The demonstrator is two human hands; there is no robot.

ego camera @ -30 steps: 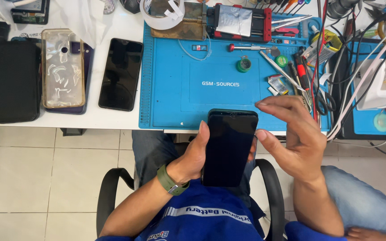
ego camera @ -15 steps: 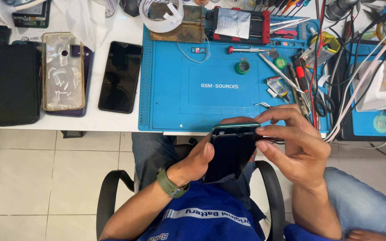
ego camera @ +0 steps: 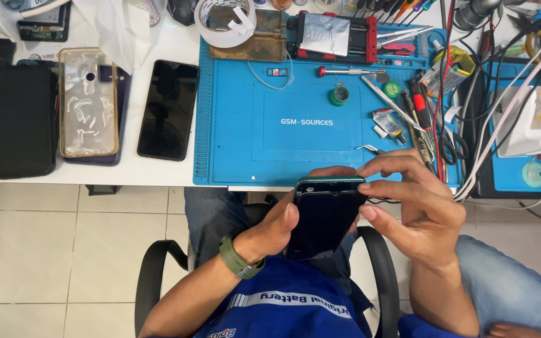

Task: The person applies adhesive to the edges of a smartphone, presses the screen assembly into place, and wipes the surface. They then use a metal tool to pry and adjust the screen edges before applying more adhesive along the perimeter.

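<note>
A phone repair workshop: blue work mat [ego camera: 245, 150], tools [ego camera: 408, 106], spare phones [ego camera: 168, 109].

Glossy black glass phone [ego camera: 324, 219], matt blue rubbery mat [ego camera: 308, 125], clear shiny plastic case [ego camera: 87, 103], smooth white table [ego camera: 164, 37], metal tweezers [ego camera: 370, 149]

Dark phone screen [ego camera: 324, 222] in hands [ego camera: 345, 219]
</note>
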